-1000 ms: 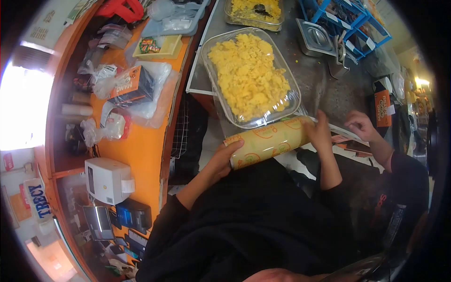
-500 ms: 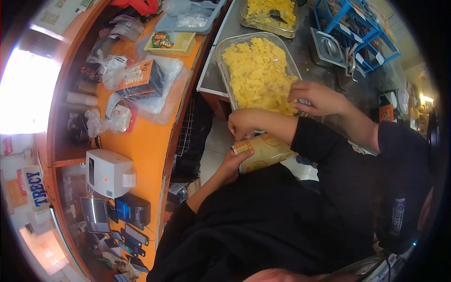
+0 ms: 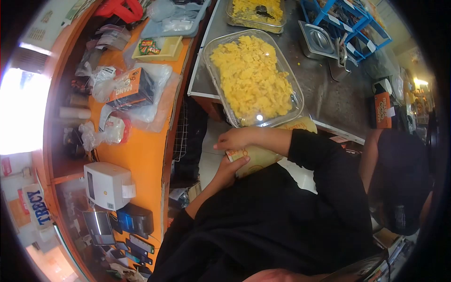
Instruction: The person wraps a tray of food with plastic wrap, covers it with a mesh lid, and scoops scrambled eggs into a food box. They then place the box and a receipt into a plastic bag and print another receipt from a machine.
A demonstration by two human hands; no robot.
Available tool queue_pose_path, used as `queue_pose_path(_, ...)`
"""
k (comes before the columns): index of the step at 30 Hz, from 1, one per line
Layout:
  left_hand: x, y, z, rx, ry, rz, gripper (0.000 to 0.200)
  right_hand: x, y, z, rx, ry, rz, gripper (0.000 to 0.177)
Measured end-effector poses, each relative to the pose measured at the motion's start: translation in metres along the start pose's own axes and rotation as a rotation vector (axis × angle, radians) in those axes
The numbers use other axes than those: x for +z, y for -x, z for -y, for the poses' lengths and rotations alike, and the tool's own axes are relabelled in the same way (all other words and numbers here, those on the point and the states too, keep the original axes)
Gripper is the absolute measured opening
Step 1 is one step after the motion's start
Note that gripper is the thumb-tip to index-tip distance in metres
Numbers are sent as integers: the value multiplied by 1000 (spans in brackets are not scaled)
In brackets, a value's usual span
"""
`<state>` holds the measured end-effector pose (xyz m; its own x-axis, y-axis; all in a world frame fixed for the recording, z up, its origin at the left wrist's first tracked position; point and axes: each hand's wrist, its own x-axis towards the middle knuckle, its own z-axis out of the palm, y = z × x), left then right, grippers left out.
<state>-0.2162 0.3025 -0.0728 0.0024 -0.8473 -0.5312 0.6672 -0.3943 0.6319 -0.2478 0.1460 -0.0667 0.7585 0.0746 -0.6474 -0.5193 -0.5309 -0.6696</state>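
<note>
A pale yellow bag with red-orange print [image 3: 259, 160] lies across my lap, its open end to the left. My left hand [image 3: 227, 170] is closed round that end from below, thumb on the printed face. Just above it, my right hand [image 3: 236, 138] has its fingers curled together at the bag's upper edge; what they pinch is hidden. My right forearm crosses over the bag, and more printed yellow wrap [image 3: 299, 124] shows beyond it. Close past my right hand stands a clear tray [image 3: 300, 101] of yellow crumbled food [image 3: 256, 77].
A second tray of yellow food [image 3: 256, 14] with a black utensil stands farther back. Steel containers [image 3: 317, 40] and blue racks [image 3: 329, 19] are at the right. A person in a black cap [image 3: 399, 181] is close on my right. An orange counter [image 3: 145, 155] holds a white printer [image 3: 108, 185].
The other person's hand has left the tray of yellow food. My right hand has shifted left and down along the bag's edge. The whole view has shifted slightly.
</note>
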Motion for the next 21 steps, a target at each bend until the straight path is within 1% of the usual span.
queue_pose_path(3, -3, 6, 1, -9, 85, 17, 45, 8, -1, -9, -87, 11, -64, 63)
queue_pose_path(4, -4, 7, 3, -9, 84, 26, 49, 11, -3, -12, -121, 25, -87, 64)
queue_pose_path(6, -9, 8, 10, -12, 79, 44, 57, 11, -5, -15, -157, 78, -16, 64)
queue_pose_path(7, -11, 8, 12, -5, 61, 38, 58, 12, -6, -15, -174, 102, 21, 64)
queue_pose_path(12, -26, 15, 23, 28, -27, 29, 58, 15, -9, -14, -101, 180, 27, 62)
queue_pose_path(15, -31, 21, 26, 58, -34, 4, 45, 12, 3, -7, -121, 218, 2, 61)
queue_pose_path(16, -34, 23, 27, 64, -48, -2, 45, 11, 5, -6, -133, 237, -6, 60)
queue_pose_path(19, -40, 22, 30, 58, -72, -19, 44, 13, 9, -7, -122, 287, -84, 52)
queue_pose_path(21, -40, 21, 30, 15, -76, -36, 44, 14, 22, -11, -296, 235, -262, 39)
